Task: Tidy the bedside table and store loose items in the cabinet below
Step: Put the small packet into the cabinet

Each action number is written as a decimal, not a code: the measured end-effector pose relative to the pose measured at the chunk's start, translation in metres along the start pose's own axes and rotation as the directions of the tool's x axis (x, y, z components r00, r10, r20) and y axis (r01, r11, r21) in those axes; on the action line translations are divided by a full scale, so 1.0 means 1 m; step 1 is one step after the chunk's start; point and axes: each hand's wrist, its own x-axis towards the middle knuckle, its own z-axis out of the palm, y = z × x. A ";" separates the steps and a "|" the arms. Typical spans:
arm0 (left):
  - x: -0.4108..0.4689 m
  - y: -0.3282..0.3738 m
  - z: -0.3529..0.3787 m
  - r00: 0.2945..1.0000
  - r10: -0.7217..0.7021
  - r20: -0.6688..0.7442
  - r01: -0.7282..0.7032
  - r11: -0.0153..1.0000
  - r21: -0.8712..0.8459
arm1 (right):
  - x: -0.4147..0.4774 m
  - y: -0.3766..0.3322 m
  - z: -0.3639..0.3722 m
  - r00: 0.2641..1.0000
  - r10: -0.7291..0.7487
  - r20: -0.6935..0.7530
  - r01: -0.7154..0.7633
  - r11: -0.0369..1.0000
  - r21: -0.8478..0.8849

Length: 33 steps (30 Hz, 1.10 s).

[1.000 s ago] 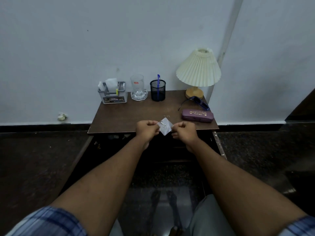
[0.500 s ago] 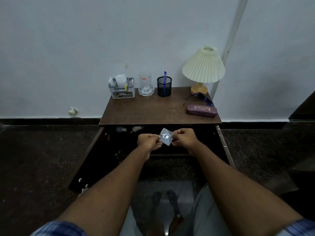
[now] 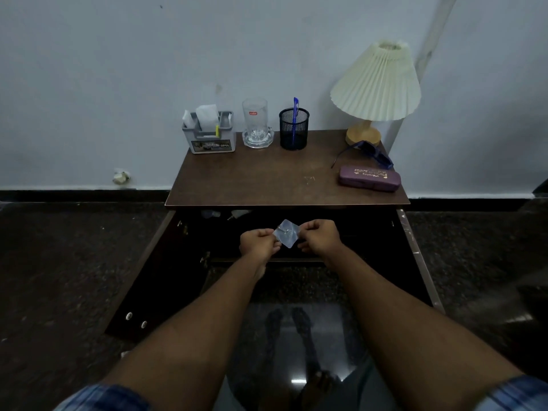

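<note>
Small clear packet (image 3: 286,234) is pinched at opposite corners by curled fingers of left hand (image 3: 257,243) and right hand (image 3: 321,238) — held before the open cabinet (image 3: 364,241), presumably for stowing. Beyond, a spectacle case (image 3: 369,182) is seen on the worktop (image 3: 261,179).

The table top (image 3: 267,179) looks like matt brown wood. On it stand a clear glass tumbler (image 3: 254,118) and a black wire-mesh cup (image 3: 294,129).

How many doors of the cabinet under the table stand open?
2. The left door stands open on the left, with two pale knobs near its outer edge; the right door stands open on the right. No other door is visible.
</note>
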 end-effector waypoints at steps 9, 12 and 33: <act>0.063 -0.011 0.031 0.998 -0.046 0.033 0.048 0.998 -0.039 | 0.064 0.016 0.029 0.986 0.110 -0.128 -0.086 0.981 0.176; 0.080 -0.016 0.035 0.996 -0.050 0.074 0.052 0.998 -0.020 | 0.086 0.024 0.037 0.975 0.172 -0.141 -0.134 0.960 0.246; 0.096 -0.018 0.035 0.997 -0.076 0.030 0.068 0.979 0.193 | 0.110 0.029 0.069 0.984 0.180 0.010 -0.177 0.953 0.244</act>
